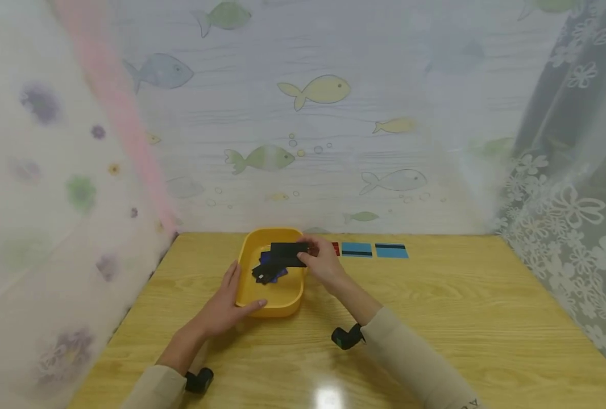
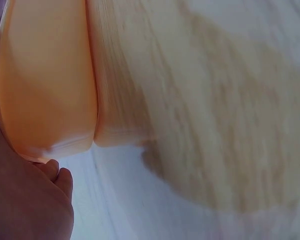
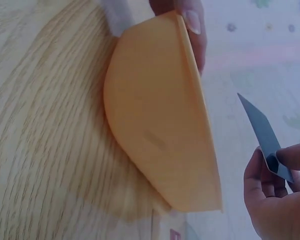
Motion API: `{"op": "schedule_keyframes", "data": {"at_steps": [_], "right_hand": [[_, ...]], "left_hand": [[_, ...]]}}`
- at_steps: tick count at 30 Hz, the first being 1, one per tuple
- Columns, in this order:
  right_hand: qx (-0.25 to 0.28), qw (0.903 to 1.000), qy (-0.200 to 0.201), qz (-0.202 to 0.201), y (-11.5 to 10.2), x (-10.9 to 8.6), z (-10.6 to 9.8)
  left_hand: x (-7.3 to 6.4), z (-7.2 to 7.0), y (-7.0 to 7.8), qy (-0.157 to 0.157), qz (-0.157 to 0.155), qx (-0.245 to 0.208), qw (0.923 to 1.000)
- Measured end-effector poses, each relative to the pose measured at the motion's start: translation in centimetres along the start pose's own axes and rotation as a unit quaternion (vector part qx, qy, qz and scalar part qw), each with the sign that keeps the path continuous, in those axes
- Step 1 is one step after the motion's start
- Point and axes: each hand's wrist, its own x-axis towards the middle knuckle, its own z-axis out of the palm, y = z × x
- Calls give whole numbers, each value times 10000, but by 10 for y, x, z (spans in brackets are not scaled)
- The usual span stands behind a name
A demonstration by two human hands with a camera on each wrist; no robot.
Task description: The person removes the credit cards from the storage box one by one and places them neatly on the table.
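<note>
A person's left hand (image 1: 223, 312) steadies a yellow plastic bin (image 1: 277, 298) on a wood-grain bench (image 1: 461, 318), its thumb laid over the near rim and its fingers wrapped against the outer wall. The right hand (image 1: 327, 267) holds a black card (image 1: 289, 254) above the far right part of the bin, its fingers narrowed in a pinch at the card's right end; from the right wrist, the card appears nearly edge-on, apart from the rim. Inside the bin, dark blue cards (image 1: 281, 274) and black cards (image 1: 264, 274) lie in an overlapping pile, their exact number unclear. Along the bench's far edge, a red card (image 1: 336, 249), partly hidden by the right hand, begins a row with two light blue cards (image 1: 356, 246), each crossed by a black stripe, low on one and near the top on the other. Beige sleeves (image 1: 410, 358) cover both forearms, with a black device (image 1: 346, 337) at each wrist. A pale sheet printed with fish (image 1: 303, 204) hangs behind, flanked by a floral curtain (image 1: 47, 227) and white flower-patterned lace (image 1: 574, 210).
</note>
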Motion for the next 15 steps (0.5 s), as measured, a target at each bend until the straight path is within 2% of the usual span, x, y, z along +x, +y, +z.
{"op": "schedule_keyframes", "data": {"at_steps": [15], "right_hand": [[-164, 9998, -81, 51, 8, -16, -27]], "left_hand": [[-1, 1, -4, 46, 55, -81, 9999]]}}
